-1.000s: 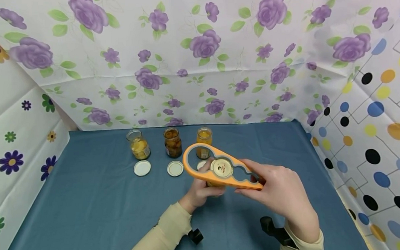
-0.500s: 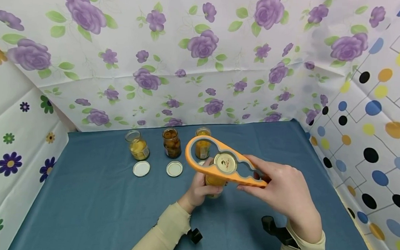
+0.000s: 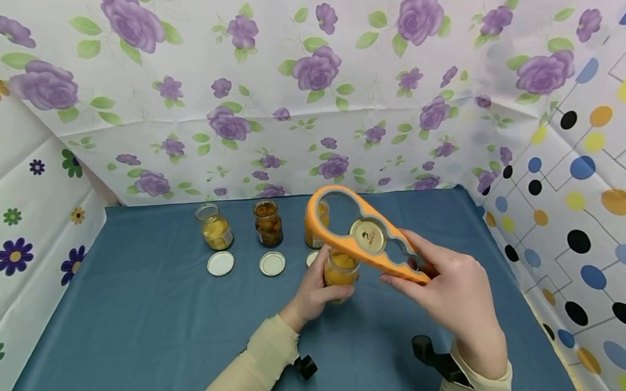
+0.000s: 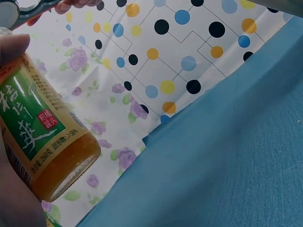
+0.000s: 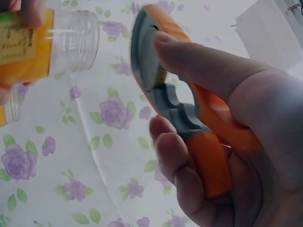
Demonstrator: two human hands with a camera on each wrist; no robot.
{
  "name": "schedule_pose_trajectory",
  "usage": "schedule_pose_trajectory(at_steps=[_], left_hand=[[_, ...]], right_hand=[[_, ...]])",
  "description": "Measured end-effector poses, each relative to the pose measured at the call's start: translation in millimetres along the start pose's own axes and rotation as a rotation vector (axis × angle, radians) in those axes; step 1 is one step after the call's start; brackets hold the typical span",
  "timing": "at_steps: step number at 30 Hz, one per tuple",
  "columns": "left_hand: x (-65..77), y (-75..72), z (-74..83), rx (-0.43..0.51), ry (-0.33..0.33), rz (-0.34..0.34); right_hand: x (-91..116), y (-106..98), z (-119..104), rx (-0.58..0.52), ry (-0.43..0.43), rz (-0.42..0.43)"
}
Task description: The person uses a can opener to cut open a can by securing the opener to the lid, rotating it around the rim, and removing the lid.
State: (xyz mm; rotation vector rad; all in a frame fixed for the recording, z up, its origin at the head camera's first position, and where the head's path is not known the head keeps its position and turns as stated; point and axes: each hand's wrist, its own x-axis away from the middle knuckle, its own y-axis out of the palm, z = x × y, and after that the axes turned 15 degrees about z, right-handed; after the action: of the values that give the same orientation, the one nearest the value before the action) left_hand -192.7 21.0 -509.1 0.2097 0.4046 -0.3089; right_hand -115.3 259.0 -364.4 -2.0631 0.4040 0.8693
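Observation:
In the head view my left hand (image 3: 310,297) grips a glass jar (image 3: 341,272) of yellow fruit, upright and uncovered at the top. Its green and cream label (image 4: 33,113) shows in the left wrist view. My right hand (image 3: 454,288) holds an orange and grey jar opener (image 3: 337,242) by its handles, up and to the right of the jar. A round gold lid (image 3: 368,236) sits inside the opener's grip. From the right wrist, the bare glass mouth (image 5: 78,40) stands apart from the opener.
Along the back of the blue cloth (image 3: 142,304) stand a tilted-looking jar of pale fruit (image 3: 216,233), a jar of brown fruit (image 3: 268,224) and a yellow jar (image 3: 312,234) partly behind the opener. Lids lie before them: a white one (image 3: 220,263), another (image 3: 272,263) and a half-hidden one (image 3: 312,258).
The lid has come off the jar in my left hand. My right hand has moved up and right with the opener, carrying the lid in it. The left hand has barely moved.

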Motion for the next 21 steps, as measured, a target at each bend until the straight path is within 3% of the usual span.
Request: schedule_pose_trajectory(at_steps=[9, 16, 21], left_hand=[[-6.0, 11.3, -6.0, -0.101, -0.174, 0.114], [-25.7, 25.0, -21.5, -0.217, -0.175, 0.162], [-45.5, 36.7, -37.4, -0.152, -0.163, 0.189]], right_hand=[[-1, -5, 5, 0.004, 0.088, 0.072], [-2, -5, 7, 0.003, 0.097, 0.074], [-3, -4, 8, 0.002, 0.087, 0.079]])
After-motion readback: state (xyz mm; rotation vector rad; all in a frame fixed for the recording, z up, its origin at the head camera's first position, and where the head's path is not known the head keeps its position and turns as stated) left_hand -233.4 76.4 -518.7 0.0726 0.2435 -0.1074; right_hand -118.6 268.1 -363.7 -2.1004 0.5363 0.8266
